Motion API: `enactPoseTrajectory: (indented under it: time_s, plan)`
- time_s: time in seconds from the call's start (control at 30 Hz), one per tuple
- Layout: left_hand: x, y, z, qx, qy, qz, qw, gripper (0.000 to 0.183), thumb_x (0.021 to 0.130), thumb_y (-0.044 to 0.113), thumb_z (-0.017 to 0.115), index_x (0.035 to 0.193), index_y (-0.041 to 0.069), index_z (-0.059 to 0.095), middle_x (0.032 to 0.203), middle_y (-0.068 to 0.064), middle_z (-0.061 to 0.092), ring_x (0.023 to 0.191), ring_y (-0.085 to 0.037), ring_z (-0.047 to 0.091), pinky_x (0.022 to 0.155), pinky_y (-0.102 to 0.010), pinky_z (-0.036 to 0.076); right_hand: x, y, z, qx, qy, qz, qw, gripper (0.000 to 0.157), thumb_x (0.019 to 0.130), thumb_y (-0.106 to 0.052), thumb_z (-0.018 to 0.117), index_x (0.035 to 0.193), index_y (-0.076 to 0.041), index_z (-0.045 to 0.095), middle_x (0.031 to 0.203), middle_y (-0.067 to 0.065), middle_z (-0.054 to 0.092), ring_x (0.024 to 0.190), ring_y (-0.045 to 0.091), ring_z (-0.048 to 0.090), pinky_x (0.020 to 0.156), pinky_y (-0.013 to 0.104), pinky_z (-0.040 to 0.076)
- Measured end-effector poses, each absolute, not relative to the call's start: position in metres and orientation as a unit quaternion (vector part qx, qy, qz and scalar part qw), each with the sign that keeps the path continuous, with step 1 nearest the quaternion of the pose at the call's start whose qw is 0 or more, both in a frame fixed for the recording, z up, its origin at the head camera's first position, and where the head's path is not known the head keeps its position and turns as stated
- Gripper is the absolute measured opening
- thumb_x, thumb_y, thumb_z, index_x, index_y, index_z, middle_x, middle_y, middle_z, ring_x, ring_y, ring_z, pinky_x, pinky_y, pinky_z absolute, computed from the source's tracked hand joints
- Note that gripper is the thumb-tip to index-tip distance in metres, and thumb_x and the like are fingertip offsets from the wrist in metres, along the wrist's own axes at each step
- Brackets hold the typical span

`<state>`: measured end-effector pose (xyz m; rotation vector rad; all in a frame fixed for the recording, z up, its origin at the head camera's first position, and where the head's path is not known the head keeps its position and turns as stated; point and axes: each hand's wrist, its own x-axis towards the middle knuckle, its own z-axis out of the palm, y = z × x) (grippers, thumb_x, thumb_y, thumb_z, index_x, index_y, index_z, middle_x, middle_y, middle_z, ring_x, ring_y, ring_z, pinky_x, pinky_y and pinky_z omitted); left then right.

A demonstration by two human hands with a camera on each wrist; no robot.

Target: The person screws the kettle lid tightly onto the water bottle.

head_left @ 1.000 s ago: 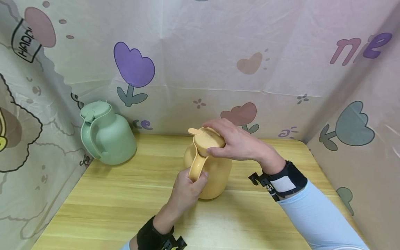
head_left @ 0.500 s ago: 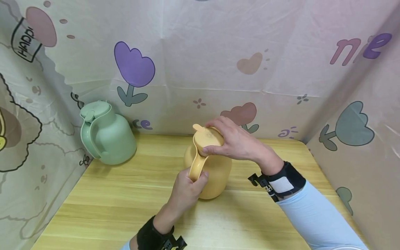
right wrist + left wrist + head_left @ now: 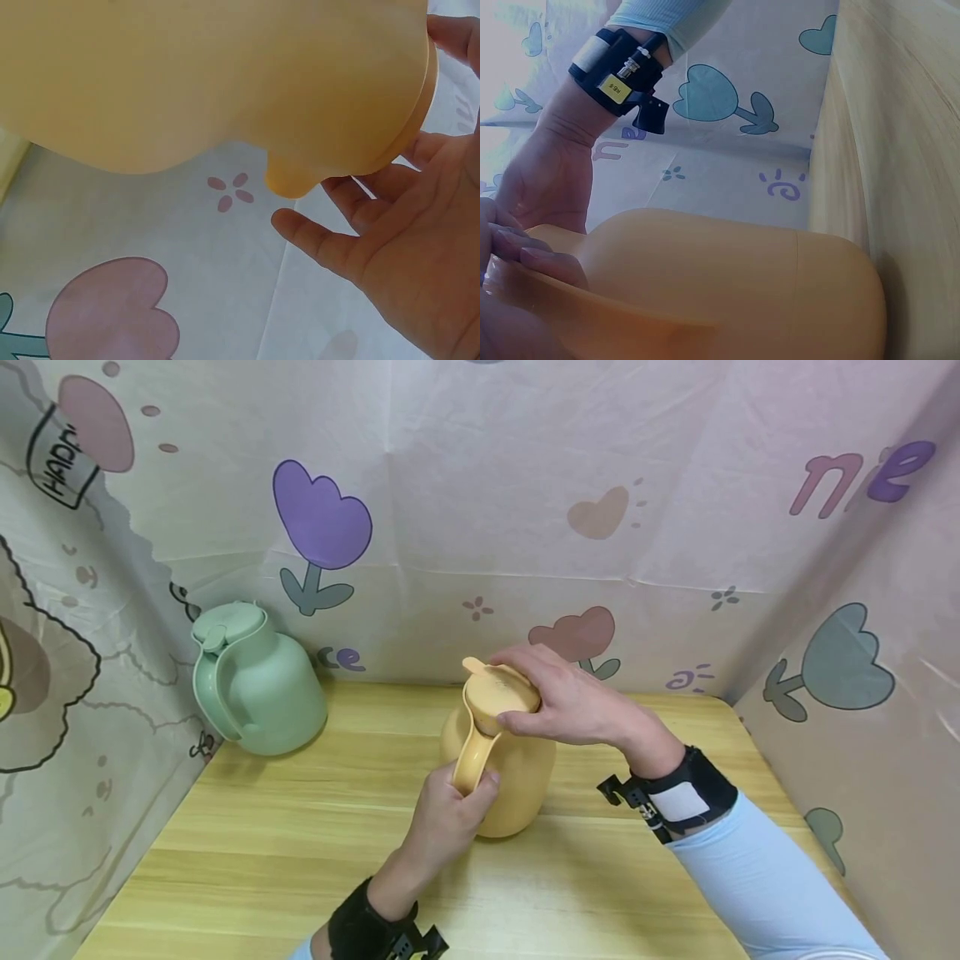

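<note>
A yellow thermos jug stands upright on the wooden table. My left hand grips its handle from the near side, thumb along the handle. Across the round yellow lid, my right hand holds on with the thumb at the near edge and the fingers over the far side. The lid's small tab points to the back left. In the right wrist view, a thumb tip touches the rim and a short spout-like projection sticks out near the spread little finger. Left fingertips curl around the handle in the left wrist view.
A green thermos jug with a closed lid stands at the back left of the table. Printed cloth walls in the back and both sides, close behind both jugs.
The lid has turned clockwise, its tab swinging from left toward the back. Since then my right hand has slid slightly right around the lid. My left hand and the jug's body stay put.
</note>
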<state>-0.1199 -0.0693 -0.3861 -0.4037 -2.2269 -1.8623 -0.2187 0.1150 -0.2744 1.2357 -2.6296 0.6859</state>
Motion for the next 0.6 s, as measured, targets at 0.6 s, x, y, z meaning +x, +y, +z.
enactPoseTrajectory:
  time_s: [0.6]
  plan:
    - [-0.1206, -0.0691, -0.3871, -0.144, -0.752, -0.634, 0.109, 0.032, 0.091, 0.019, 0.064, 0.063, 0.011, 0.05, 0.05, 0.0, 0.041, 0.042, -0.009, 0.038, 0.038, -0.023, 0.03, -0.2195, 0.1171, -0.2775, 0.407, -0.88, 0.23, 0.084, 0.064, 0.079, -0.054, 0.07, 0.134, -0.029, 0.047, 0.116, -0.012, 0.052, 0.102, 0.01, 0.046, 0.078, 0.033, 0.044]
